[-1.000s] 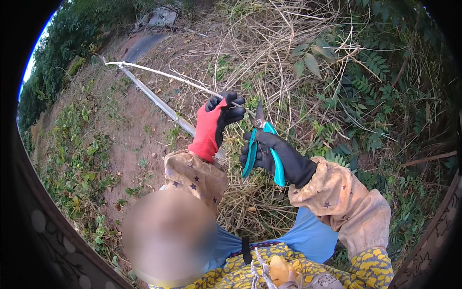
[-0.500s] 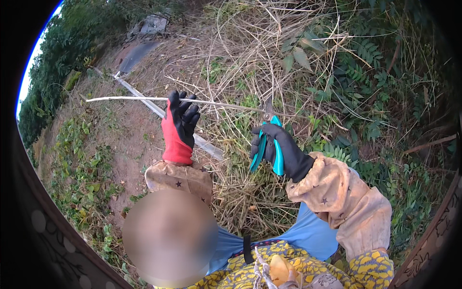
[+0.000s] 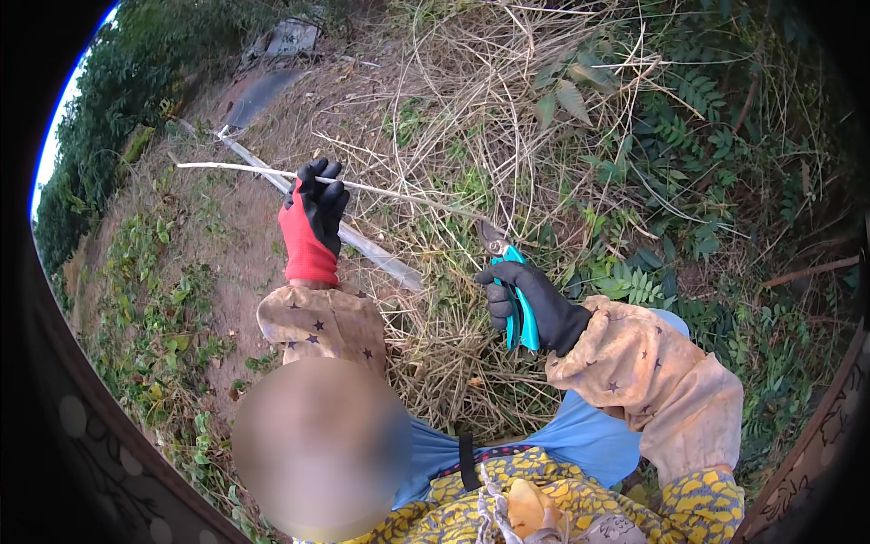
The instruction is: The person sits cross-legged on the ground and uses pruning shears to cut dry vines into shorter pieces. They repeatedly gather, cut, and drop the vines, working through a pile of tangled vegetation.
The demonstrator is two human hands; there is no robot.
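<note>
My left hand (image 3: 313, 227), in a red and black glove, is closed round a long thin pale stick (image 3: 408, 196). The stick runs roughly level, its left tip past the hand and its right end close to the blades of the pruning shears. In a black glove, my right hand (image 3: 548, 306) grips the pruning shears (image 3: 514, 331) by their teal handles, which are squeezed close together. Their metal blades point up and left. Whether the blades touch the stick's end is hard to tell.
Dry cut stalks (image 3: 462, 376) lie heaped beneath my hands, with more dry stems (image 3: 480, 63) beyond. Green leafy plants (image 3: 634, 286) grow at the right. A pale straight pole (image 3: 385, 261) lies on bare soil at the left, near a dark flat sheet (image 3: 263, 95).
The shears' handles have closed and the right hand has dropped slightly. The stick's stretch beyond the blades is gone. My left hand has moved left and up a little with the stick.
</note>
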